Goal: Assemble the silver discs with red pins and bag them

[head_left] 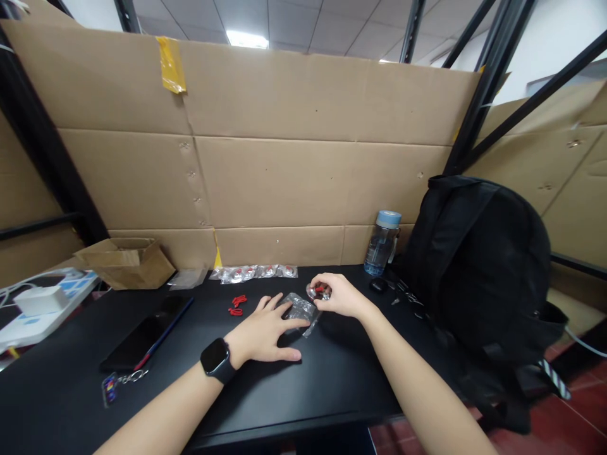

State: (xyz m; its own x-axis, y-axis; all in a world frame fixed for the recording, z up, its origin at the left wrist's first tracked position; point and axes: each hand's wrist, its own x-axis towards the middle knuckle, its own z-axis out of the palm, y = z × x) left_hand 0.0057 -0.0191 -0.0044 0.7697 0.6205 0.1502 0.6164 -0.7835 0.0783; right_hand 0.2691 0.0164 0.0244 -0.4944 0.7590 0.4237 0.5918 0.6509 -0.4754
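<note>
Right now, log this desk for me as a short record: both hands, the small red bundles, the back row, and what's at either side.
Left hand: fingers spread over clear plastic bag
Right hand: gripping round silvery item with red on it
Red bundles: two, left of the bag
Back row: clear-wrapped items by the cardboard
Left side: phone, open box
Right side: blue-lidded bottle, black backpack

packets (250,273) behind bag (298,306), perhaps touching cardboard (275,183)

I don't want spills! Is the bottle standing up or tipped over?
Upright: the bottle stands on its base, blue lid on top.
</note>
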